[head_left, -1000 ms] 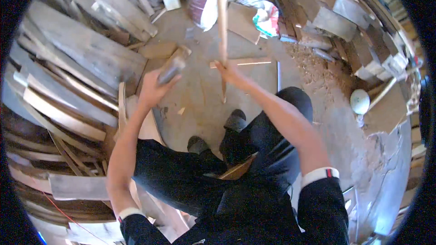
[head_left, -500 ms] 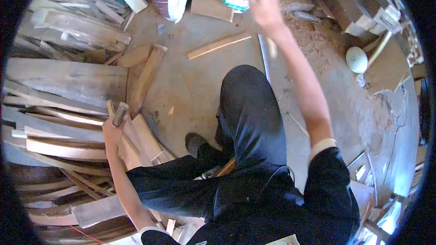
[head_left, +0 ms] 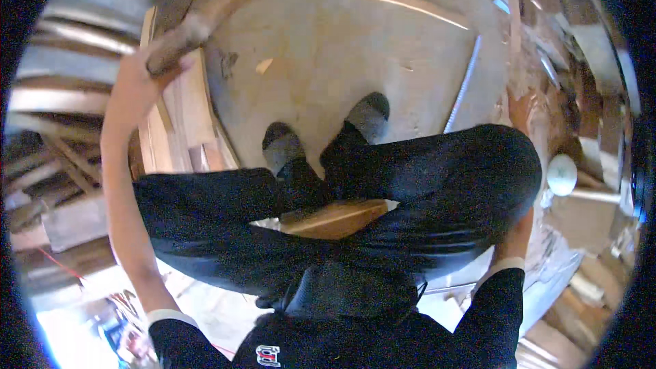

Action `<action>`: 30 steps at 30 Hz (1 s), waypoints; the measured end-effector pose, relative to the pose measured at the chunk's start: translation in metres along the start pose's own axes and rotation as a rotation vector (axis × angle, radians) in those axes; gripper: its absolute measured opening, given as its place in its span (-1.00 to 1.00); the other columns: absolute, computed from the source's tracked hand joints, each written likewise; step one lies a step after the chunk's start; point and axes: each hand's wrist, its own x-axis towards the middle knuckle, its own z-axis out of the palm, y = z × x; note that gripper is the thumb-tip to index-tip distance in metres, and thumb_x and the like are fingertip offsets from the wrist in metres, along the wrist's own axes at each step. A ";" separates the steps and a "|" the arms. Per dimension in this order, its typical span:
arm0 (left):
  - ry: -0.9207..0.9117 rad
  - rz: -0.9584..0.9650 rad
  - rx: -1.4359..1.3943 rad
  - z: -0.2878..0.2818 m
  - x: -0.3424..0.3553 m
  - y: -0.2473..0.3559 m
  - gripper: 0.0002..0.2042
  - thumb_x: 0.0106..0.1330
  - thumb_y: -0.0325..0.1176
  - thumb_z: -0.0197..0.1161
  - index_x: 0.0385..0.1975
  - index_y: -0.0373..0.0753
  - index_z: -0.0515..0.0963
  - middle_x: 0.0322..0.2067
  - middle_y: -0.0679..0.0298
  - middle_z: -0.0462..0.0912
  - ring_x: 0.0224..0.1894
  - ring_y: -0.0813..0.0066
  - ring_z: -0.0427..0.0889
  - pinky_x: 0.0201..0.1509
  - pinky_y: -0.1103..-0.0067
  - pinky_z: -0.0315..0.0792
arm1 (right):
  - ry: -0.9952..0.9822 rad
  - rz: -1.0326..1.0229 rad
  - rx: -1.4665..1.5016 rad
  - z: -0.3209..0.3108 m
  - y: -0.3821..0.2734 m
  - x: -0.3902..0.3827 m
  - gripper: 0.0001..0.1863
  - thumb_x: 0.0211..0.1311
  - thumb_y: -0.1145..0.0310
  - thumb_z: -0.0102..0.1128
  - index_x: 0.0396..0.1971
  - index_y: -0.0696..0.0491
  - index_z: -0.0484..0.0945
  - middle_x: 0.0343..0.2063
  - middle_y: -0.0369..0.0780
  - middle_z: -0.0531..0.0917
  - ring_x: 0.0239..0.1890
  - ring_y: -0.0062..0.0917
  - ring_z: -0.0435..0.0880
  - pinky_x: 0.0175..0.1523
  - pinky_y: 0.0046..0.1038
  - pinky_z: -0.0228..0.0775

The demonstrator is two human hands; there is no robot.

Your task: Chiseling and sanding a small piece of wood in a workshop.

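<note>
At the left, my left hand (head_left: pixel 133 85) is closed around a short brownish-grey cylinder (head_left: pixel 171 48), blurred by motion; its kind I cannot make out. Beside that hand stand pale wooden boards (head_left: pixel 195 102) and a narrow upright wood strip (head_left: pixel 148 27). Beyond my right knee, my right hand (head_left: pixel 521 111) is partly hidden by the leg. It grips a thin pale wooden strip (head_left: pixel 515 34) that points away from me. Between my thighs shows a brown wooden board (head_left: pixel 335 222).
A pale wood strip (head_left: pixel 406 5) and a ruler-like strip (head_left: pixel 463 82) lie on the floor ahead. Stacked timber (head_left: pixel 61 99) lines the left. A pale green ball-like object (head_left: pixel 562 175) sits at the right, near wood scraps and a brown board (head_left: pixel 581 222).
My right arm has come down from far ahead to beside my right knee, with the wooden strip. The whole view has turned, and my knees are now spread wide. My left hand keeps its cylinder.
</note>
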 end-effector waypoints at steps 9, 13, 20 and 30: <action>-0.293 -0.220 -0.016 -0.010 0.013 0.018 -0.61 0.07 -0.13 0.40 -0.27 -0.34 0.57 -0.47 0.13 0.58 -0.39 0.40 0.52 -0.24 0.46 0.38 | -0.311 -0.848 1.040 -0.232 -0.287 0.270 -0.62 0.27 0.17 0.13 -0.02 0.07 0.44 -0.16 -0.07 0.62 -0.03 -0.29 0.58 0.04 -0.34 0.40; -0.473 -0.360 -0.031 -0.001 0.022 0.012 -0.61 0.02 -0.09 0.41 -0.39 -0.35 0.59 -0.48 0.02 0.56 -0.37 0.09 0.54 -0.23 0.35 0.37 | -0.225 -0.814 1.137 -0.265 -0.414 0.287 -0.59 0.19 0.35 0.12 0.05 0.07 0.37 -0.04 0.02 0.56 0.00 -0.17 0.56 0.10 -0.26 0.40; -0.337 -0.278 0.158 -0.008 0.023 -0.029 -0.47 -0.03 -0.12 0.47 -0.10 -0.29 0.51 -0.21 0.06 0.56 -0.09 0.18 0.53 0.02 0.44 0.38 | -0.414 -0.778 0.609 -0.251 -0.519 0.266 -0.43 0.04 0.31 0.23 0.08 0.10 0.30 0.01 -0.04 0.48 0.05 -0.16 0.48 0.06 -0.15 0.41; -0.496 -0.471 0.280 -0.046 0.071 -0.012 -0.47 0.18 0.15 0.17 -0.37 -0.33 0.46 -0.49 0.14 0.49 -0.42 0.26 0.47 -0.36 0.41 0.36 | -0.071 -0.751 0.838 -0.268 -0.419 0.256 -0.26 -0.11 0.36 0.41 0.16 0.05 0.29 -0.18 -0.05 0.65 -0.25 -0.13 0.64 -0.16 -0.20 0.51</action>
